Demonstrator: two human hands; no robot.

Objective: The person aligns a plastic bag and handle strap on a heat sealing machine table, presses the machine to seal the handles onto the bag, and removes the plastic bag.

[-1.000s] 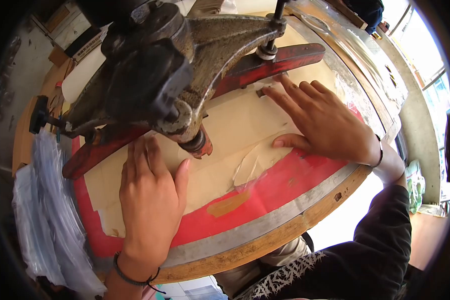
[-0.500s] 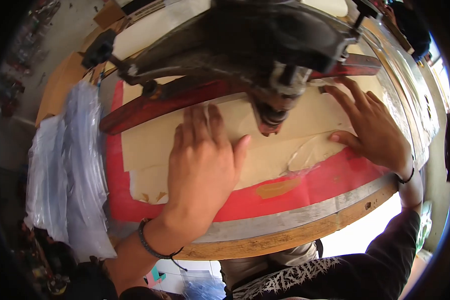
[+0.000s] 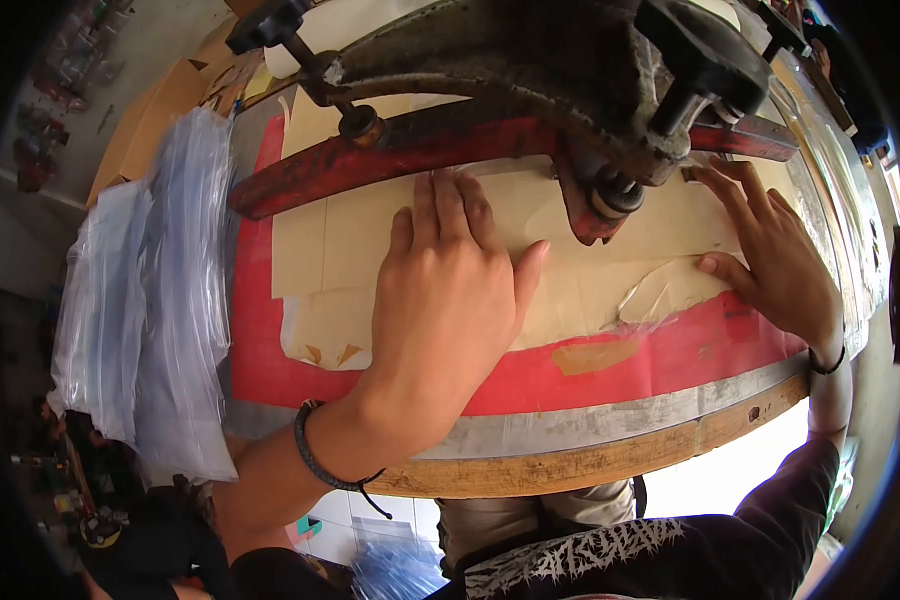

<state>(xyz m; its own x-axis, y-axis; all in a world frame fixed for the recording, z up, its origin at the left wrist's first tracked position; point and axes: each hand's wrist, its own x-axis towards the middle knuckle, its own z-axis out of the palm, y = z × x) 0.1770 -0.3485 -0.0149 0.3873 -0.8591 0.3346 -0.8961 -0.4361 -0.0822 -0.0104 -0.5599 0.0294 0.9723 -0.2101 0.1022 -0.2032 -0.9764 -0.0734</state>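
Observation:
My left hand (image 3: pixel 445 270) lies flat on a tan sheet (image 3: pixel 345 235), fingers stretched toward the red bar (image 3: pixel 390 155) of a dark metal press (image 3: pixel 470 60). Its thumb is spread to the right, and its fingertips reach the bar's near edge. My right hand (image 3: pixel 775 240) rests at the sheet's right side with fingers apart and slightly bent, its fingertips close to the bar's right part. Under the tan sheet is a red mat (image 3: pixel 420 402). A clear film patch (image 3: pixel 645 295) with a wrinkled edge lies near the sheet's front.
Clear plastic sleeves (image 3: pixel 185 300) are stacked at the left edge. More glossy plastic (image 3: pixel 835 170) lies at the right. The table has a wooden front edge (image 3: pixel 590 465). A cardboard box (image 3: pixel 150 130) stands behind on the left. Black knobs (image 3: pixel 705 50) top the press.
The camera view has shifted, so the table sits higher and farther right in it. My left hand's fingers are closer to the bar's edge. Both hands stay on the tan sheet.

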